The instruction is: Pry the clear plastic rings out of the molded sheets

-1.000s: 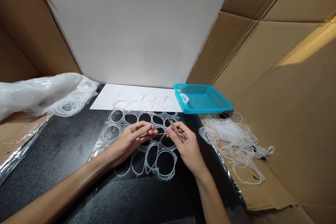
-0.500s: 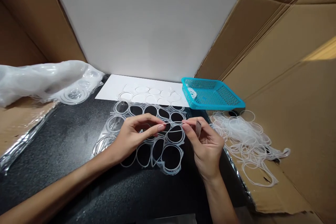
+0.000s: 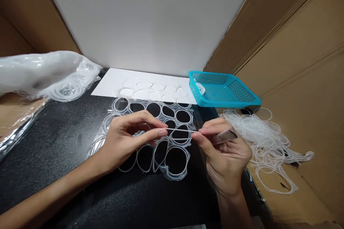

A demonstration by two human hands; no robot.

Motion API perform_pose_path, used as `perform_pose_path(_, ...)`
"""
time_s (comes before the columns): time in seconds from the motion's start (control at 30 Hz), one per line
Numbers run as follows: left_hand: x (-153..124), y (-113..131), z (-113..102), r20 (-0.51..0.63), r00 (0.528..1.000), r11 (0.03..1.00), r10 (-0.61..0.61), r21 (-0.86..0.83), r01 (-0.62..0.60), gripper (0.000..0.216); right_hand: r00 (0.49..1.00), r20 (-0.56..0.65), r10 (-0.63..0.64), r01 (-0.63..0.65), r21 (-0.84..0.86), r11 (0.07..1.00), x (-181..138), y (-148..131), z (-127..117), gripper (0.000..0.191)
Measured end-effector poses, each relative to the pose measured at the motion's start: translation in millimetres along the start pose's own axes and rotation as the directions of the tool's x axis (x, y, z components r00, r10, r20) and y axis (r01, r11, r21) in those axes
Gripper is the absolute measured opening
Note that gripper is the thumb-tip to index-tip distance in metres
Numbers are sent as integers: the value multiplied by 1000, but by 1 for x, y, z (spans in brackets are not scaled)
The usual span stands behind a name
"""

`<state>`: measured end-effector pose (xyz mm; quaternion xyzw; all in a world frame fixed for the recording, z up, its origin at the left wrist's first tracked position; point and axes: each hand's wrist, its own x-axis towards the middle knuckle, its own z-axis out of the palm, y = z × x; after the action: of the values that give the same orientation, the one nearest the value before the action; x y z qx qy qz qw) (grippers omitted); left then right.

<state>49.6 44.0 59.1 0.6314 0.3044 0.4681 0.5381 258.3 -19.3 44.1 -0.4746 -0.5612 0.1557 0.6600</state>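
Observation:
Between my two hands runs a thin translucent ring (image 3: 181, 130), seen nearly edge-on as a pale line. My left hand (image 3: 129, 137) pinches its left end between thumb and fingertips. Its right end is pinched by my right hand (image 3: 228, 154), which also keeps a small flat grey metal strip (image 3: 225, 136), blade-like, tucked across its fingers. Below both hands lies a clear plastic sheet (image 3: 173, 176) with rows of round openings edged by similar rings. The sheet's middle is partly hidden by my left hand.
A white board (image 3: 107, 82) lies under the sheet's far end. At the back right stands a blue basket (image 3: 228, 103) with several white rings inside. Loose translucent rings and scraps (image 3: 258, 132) pile up on cardboard at right. Bundled clear plastic (image 3: 48, 73) sits at left on the black table (image 3: 67, 128).
My hands have moved apart, and the strand between them is longer and straighter. My right hand has turned, so the metal strip lies flatter. The view has shifted slightly.

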Motion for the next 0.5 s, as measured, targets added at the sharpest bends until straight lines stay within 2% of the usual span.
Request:
perform_pose_path(0.3, 0, -2, -2, 55, 998, 998, 37, 43, -39, 9, 999, 44, -17, 15, 47, 999, 0, -1, -2, 17)
perform_pose_path(0.5, 0, -4, -3, 51, 997, 994, 66, 88, -70, 9, 998, 36, -52, 52, -11, 999, 2, -2, -2, 17)
